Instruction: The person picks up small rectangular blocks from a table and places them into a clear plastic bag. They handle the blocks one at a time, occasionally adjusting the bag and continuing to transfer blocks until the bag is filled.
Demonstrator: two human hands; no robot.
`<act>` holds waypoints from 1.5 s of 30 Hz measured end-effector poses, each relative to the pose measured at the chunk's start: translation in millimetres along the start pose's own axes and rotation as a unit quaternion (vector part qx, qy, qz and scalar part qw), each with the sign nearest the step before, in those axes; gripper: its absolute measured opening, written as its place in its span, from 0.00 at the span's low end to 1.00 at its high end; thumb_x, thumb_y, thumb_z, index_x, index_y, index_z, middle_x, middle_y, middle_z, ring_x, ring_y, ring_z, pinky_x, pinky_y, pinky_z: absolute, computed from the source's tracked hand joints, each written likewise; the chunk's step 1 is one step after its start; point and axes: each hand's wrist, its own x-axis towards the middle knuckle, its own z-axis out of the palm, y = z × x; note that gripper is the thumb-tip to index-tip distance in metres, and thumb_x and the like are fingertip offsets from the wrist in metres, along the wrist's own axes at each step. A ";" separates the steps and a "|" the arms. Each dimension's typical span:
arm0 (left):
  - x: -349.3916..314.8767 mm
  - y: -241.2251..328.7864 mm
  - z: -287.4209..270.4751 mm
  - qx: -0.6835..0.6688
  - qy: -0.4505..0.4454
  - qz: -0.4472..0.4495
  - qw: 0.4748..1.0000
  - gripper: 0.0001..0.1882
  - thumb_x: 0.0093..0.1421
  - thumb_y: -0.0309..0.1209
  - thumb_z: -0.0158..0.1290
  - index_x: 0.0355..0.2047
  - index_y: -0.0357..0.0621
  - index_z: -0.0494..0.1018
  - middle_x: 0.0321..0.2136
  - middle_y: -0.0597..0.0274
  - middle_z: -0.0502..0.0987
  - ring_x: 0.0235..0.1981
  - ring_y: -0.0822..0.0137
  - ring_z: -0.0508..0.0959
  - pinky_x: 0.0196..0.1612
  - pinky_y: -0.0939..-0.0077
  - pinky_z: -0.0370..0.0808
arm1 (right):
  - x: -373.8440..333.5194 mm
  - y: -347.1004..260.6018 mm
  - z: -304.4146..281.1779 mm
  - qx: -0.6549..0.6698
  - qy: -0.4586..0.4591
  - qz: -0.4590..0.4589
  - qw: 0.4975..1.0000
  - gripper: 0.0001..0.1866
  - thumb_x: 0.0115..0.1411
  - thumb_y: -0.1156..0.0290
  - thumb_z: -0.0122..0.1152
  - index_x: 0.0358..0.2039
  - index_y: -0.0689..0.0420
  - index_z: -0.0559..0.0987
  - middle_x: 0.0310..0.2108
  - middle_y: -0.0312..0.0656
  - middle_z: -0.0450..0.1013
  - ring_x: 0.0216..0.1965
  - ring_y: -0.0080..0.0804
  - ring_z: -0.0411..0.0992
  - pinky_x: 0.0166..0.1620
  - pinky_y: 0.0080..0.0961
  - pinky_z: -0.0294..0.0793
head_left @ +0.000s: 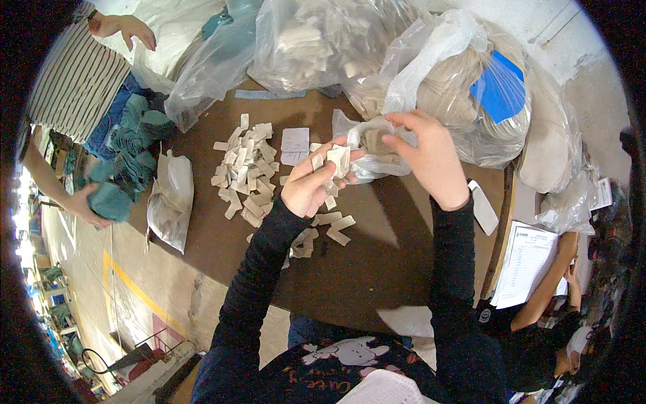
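Observation:
My left hand point(309, 188) is closed around several small beige fabric pieces point(338, 161), palm up over the table. My right hand point(434, 155) is at the mouth of a small clear plastic bag point(369, 172), thumb and index finger apart. Greyish-beige pieces point(372, 140) show inside this bag. To the left of my left hand lies a loose pile of similar small fabric strips point(245, 172). A few more strips point(336, 229) are scattered below the hand. A white card with dark handwriting point(295, 145) lies beside the pile.
Large clear bags of beige pieces point(309, 47) line the brown table's point(377, 283) far side. A filled bag point(171, 195) stands at its left edge. A co-worker's hand point(101, 205) holds teal fabric at left. Another person's arm point(548, 276) rests by printed papers point(521, 259) at right.

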 end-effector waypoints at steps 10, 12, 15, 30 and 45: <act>-2.8 -3.6 -16.2 0.177 -0.006 -0.004 0.984 0.24 0.69 0.31 0.46 0.62 0.35 0.59 0.45 0.53 0.76 0.38 0.65 0.79 0.40 0.76 0.75 | -1.8 -27.3 28.0 0.158 -0.078 -0.017 0.984 0.07 0.56 0.75 0.63 0.34 0.65 0.81 0.33 0.45 0.77 0.34 0.34 0.77 0.39 0.26 0.73; -4.1 -4.0 -10.2 0.123 -0.015 0.021 0.992 0.23 0.69 0.30 0.45 0.62 0.35 0.61 0.45 0.53 0.77 0.38 0.66 0.79 0.40 0.76 0.75 | -1.7 -25.1 24.2 0.204 -0.094 0.026 0.974 0.07 0.57 0.75 0.63 0.34 0.66 0.81 0.32 0.44 0.78 0.32 0.31 0.76 0.38 0.25 0.73; -4.7 3.3 -3.2 0.122 -0.043 0.020 0.991 0.23 0.69 0.29 0.45 0.62 0.34 0.61 0.47 0.51 0.77 0.37 0.66 0.79 0.40 0.77 0.75 | -0.6 -23.5 17.5 0.218 -0.085 0.047 0.971 0.08 0.58 0.76 0.63 0.36 0.65 0.82 0.30 0.43 0.79 0.31 0.26 0.76 0.37 0.23 0.72; -1.7 -5.9 -8.1 0.211 0.022 0.051 0.976 0.27 0.67 0.27 0.48 0.65 0.42 0.55 0.46 0.55 0.77 0.34 0.68 0.79 0.35 0.79 0.74 | -5.1 -23.4 20.1 0.152 -0.119 -0.049 0.980 0.10 0.56 0.73 0.64 0.39 0.63 0.80 0.35 0.46 0.76 0.38 0.37 0.75 0.42 0.27 0.72; -1.3 -0.2 -4.3 -0.032 -0.080 0.069 0.994 0.39 0.59 0.14 0.46 0.69 0.47 0.47 0.64 0.37 0.60 0.60 0.47 0.68 0.61 0.60 0.66 | 0.1 -8.8 -6.2 0.070 -0.035 0.058 0.995 0.10 0.57 0.73 0.63 0.37 0.63 0.81 0.33 0.44 0.76 0.35 0.32 0.74 0.40 0.26 0.71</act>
